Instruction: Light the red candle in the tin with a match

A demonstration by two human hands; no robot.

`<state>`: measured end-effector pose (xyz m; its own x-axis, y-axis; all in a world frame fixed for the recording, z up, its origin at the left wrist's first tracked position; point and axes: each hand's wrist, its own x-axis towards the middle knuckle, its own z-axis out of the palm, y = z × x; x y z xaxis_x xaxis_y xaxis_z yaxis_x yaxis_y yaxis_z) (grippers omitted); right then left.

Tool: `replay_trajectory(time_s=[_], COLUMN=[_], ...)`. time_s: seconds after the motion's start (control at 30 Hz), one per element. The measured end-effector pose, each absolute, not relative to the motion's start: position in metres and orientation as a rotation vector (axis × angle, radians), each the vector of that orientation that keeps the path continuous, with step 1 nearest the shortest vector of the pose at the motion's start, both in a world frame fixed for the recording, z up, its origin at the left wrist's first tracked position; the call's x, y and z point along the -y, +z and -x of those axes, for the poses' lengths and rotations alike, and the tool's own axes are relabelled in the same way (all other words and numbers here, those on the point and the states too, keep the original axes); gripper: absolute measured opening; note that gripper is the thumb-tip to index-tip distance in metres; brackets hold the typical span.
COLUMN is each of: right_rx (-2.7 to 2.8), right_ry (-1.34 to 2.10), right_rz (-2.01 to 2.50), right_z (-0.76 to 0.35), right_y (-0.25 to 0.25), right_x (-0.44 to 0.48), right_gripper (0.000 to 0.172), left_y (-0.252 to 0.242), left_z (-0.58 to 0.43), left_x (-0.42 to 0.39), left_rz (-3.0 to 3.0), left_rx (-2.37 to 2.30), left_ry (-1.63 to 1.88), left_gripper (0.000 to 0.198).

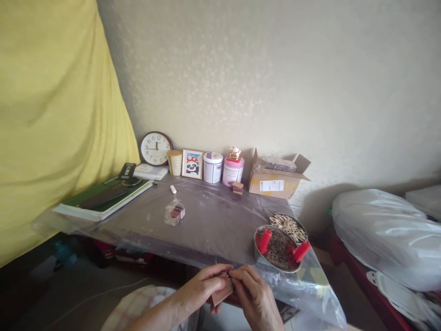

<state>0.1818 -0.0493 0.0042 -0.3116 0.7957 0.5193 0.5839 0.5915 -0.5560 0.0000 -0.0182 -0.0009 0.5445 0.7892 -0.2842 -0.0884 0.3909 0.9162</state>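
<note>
My left hand (203,287) is closed around a small flat brown box (221,294), like a matchbox, held tilted just off the table's front edge. My right hand (253,292) meets the box's upper right end with its fingers pinched together. Small dark bits show between the fingertips there; what the right fingers grip is too small to make out. Right of and beyond the hands stands a round bowl (275,250) of small dark pieces, with two red tube-like objects (265,241) in it. Touching it from behind is a second bowl (289,225) full of pale thin sticks.
On the plastic-covered table (217,220) lie a clear-wrapped pack of small boxes (175,212), a white object (173,189) and a green book (103,197). Along the wall stand a clock (156,148), tubs (212,168) and an open carton (275,179). Bagged things (382,239) sit right.
</note>
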Motion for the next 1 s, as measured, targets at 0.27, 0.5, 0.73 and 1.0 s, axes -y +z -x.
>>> replay_trajectory(time_s=[0.27,0.5,0.73,1.0], right_rx=[2.028,2.001,2.017,2.084], right_ry=[0.478,0.672,0.734,0.716], right_rz=[1.103,1.136,1.161,1.179], right_z=[-0.184,-0.185,-0.190,-0.192], right_y=[0.007,0.012,0.013,0.018], right_x=[0.050,0.052,0.053,0.055], right_gripper=[0.022,0.018,0.017,0.019], left_y=[0.004,0.006,0.008,0.010], left_z=[0.003,0.003,0.003,0.005], left_x=[0.021,0.022,0.025,0.025], left_rz=[-1.127,-1.159,-1.191,-1.223], left_rx=[-0.855,-0.858,-0.859,-0.840], left_ry=[0.603,0.564,0.526,0.478], left_gripper=[0.053,0.058,0.053,0.050])
